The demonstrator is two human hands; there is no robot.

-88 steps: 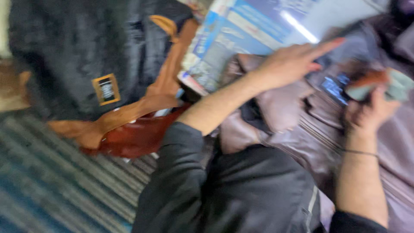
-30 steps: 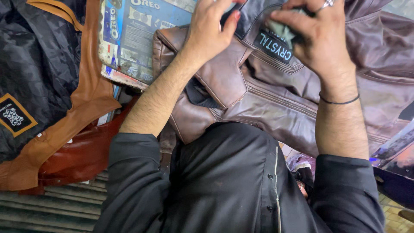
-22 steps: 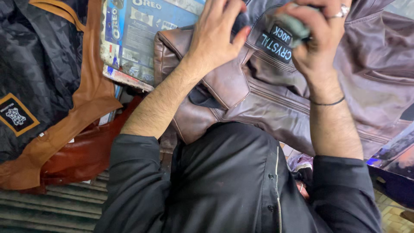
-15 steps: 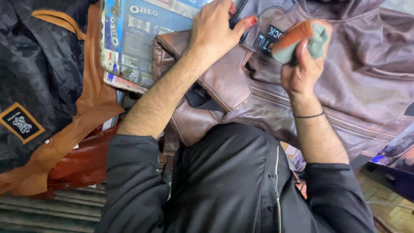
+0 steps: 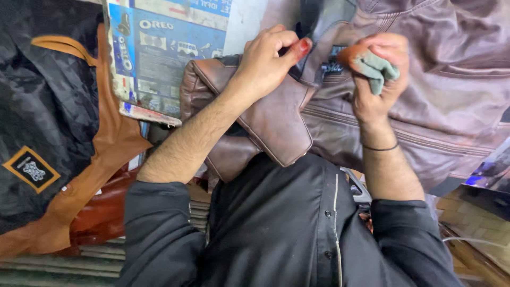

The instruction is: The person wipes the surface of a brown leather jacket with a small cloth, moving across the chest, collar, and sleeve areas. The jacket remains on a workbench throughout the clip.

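Both hands work the brown leather jacket point(image 5: 425, 101) lying across the lap: left hand point(image 5: 265, 66) pinching its collar edge (supple, heavy, best held there), right hand point(image 5: 380, 79) clenching a stained cloth point(image 5: 374, 64).

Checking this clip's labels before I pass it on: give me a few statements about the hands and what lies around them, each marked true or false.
1. The right hand grips a greenish cloth. True.
2. The left hand lies flat on the blue printed carton. False: it pinches the brown leather jacket.
3. A thin band circles the right wrist. True.
4. The black garment with tan trim lies to the person's right. False: it lies to the left.
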